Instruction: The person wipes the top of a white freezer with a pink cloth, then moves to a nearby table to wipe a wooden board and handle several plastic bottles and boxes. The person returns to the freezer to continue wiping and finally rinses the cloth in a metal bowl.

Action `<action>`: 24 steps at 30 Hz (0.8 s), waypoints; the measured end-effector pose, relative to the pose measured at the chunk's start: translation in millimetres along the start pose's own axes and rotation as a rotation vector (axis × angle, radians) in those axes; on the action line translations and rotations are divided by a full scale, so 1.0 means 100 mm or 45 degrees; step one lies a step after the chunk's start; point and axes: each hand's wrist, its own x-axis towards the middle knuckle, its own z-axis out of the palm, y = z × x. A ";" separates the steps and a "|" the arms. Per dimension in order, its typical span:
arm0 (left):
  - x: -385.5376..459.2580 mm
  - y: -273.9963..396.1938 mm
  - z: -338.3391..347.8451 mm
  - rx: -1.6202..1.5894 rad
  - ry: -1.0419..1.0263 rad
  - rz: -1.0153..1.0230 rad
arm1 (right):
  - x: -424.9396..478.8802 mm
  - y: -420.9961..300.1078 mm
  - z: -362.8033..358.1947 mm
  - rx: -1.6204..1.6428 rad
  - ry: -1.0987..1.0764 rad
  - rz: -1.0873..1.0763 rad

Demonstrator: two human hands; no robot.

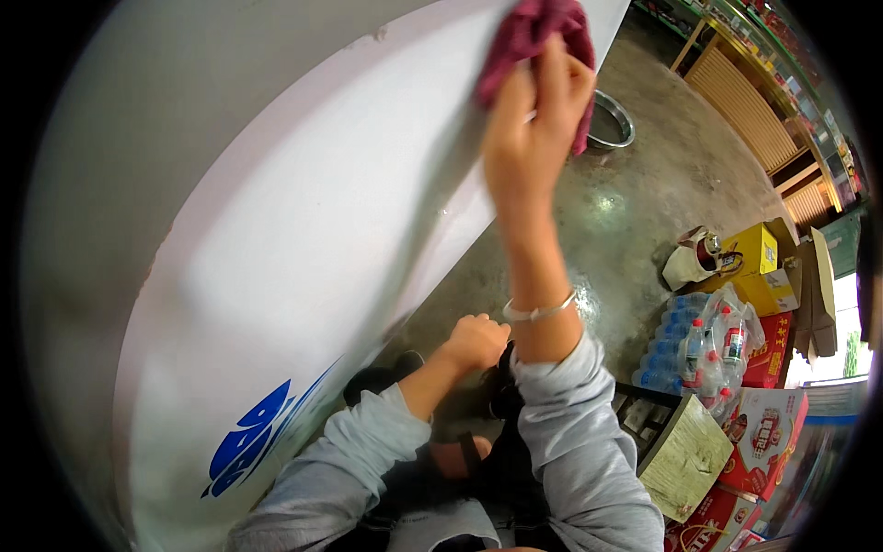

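My right hand [528,127] is stretched far out and grips a crumpled maroon cloth [545,27]. The cloth lies against the upper right part of a large white panel [296,228], close to its edge. A silver-coloured bangle [539,308] is on my right wrist. My left hand [477,341] is curled into a fist in front of my body, apart from the panel. Nothing shows in it. Blue printed markings [252,441] stand on the lower left of the panel.
A metal basin [614,119] sits on the concrete floor [621,186] beyond the panel edge. To the right are shrink-wrapped bottles [669,338], a yellow carton [748,259], red-and-white cartons [766,438] and a wooden stool [686,459]. A glass display counter [793,103] stands farther off.
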 end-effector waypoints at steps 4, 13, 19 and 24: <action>0.12 -0.01 -0.06 0.168 -0.421 -0.140 | 0.04 0.64 -0.31 -0.104 -0.174 0.726; -0.14 -0.34 0.42 -1.057 0.167 0.171 | -0.80 -0.85 -0.38 0.026 -0.558 -0.212; 0.01 0.02 -0.02 -0.355 -0.162 -0.138 | -0.26 -0.32 -0.12 -0.112 -0.244 -0.141; 0.07 0.09 -0.19 0.146 -0.264 -0.012 | 0.58 0.50 -0.03 -0.308 -0.067 0.001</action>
